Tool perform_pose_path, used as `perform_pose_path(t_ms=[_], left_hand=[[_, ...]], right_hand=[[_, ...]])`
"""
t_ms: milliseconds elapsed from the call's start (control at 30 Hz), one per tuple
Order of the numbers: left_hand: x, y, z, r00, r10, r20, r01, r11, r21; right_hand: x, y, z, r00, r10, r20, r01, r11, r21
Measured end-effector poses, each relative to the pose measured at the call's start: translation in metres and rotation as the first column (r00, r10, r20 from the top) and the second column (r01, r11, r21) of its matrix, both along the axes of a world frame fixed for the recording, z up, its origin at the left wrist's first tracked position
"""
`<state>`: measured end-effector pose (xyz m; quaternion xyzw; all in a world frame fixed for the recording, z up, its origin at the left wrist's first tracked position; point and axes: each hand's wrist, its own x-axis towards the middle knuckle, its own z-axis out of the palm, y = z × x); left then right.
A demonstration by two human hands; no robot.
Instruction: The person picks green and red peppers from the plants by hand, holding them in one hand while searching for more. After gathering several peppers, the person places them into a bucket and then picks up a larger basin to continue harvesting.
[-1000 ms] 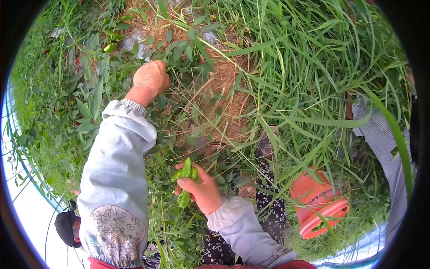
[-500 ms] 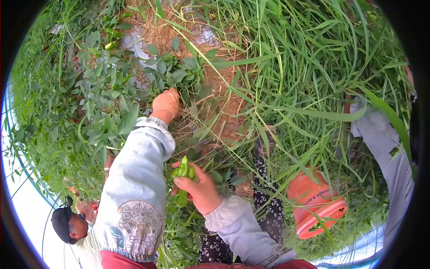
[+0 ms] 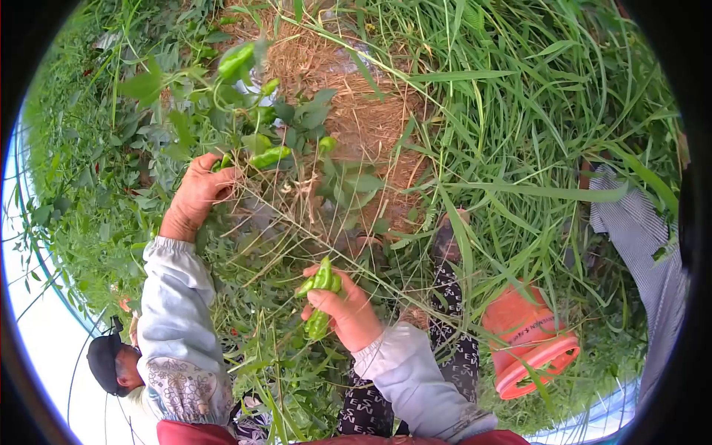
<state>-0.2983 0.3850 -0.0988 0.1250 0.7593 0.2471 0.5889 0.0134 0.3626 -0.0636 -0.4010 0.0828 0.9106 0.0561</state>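
From the head camera I see my right hand [image 3: 347,311] closed around a bunch of long green peppers [image 3: 320,295], held just below the brown straw patch [image 3: 363,126]. My left hand [image 3: 199,190] pinches a stem left of the straw, pulling a small green pepper [image 3: 268,156] close.

Bright even daylight; strong fisheye distortion, black vignetted edges.

Two hands [image 3: 199,189], one orange bucket [image 3: 528,337]
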Motion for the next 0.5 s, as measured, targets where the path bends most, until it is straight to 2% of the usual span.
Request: perform_pose_path(t_ms=[33, 100, 167, 300, 333, 400, 433, 467, 500], left_hand=[[-0.005, -0.004, 0.013, 1.000, 0.001, -0.019, -0.001, 1.000, 0.000], [-0.009, -0.010, 0.034, 0.992, 0.122, 0.023, -0.120, 0.990, -0.077], [-0.007, -0.015, 0.040, 0.990, 0.139, -0.012, -0.140, 0.987, -0.080], [-0.006, -0.028, 0.036, 0.980, 0.197, -0.020, -0.198, 0.978, -0.059], [0.004, -0.027, 0.033, 0.981, 0.191, -0.027, -0.193, 0.979, -0.070], [0.006, -0.038, 0.018, 0.986, 0.159, -0.049, -0.161, 0.986, -0.036], [0.008, -0.038, 0.016, 0.985, 0.172, -0.011, -0.172, 0.983, -0.067], [-0.014, -0.058, -0.003, 0.991, -0.097, -0.093, 0.102, 0.993, 0.057], [-0.018, -0.068, -0.022, 0.956, 0.277, -0.096, -0.278, 0.961, 0.008]], right_hand=[[-0.001, -0.003, -0.002, 1.000, -0.011, -0.003, 0.011, 1.000, 0.025], [0.000, -0.002, -0.001, 1.000, -0.005, -0.005, 0.005, 1.000, 0.015], [0.000, 0.000, 0.000, 1.000, -0.010, 0.003, 0.010, 1.000, -0.022], [0.002, -0.003, 0.000, 0.998, 0.048, -0.052, -0.046, 0.998, 0.041], [0.003, -0.006, 0.000, 0.996, 0.041, -0.079, -0.042, 0.999, -0.008], [0.007, -0.014, 0.005, 0.987, 0.127, -0.094, -0.121, 0.991, 0.063], [0.013, -0.021, 0.006, 0.973, 0.188, -0.130, -0.185, 0.982, 0.035], [0.019, -0.035, 0.008, 0.973, 0.158, -0.170, -0.151, 0.987, 0.050], [0.034, -0.039, 0.015, 0.950, 0.270, -0.157, -0.257, 0.961, 0.100]])
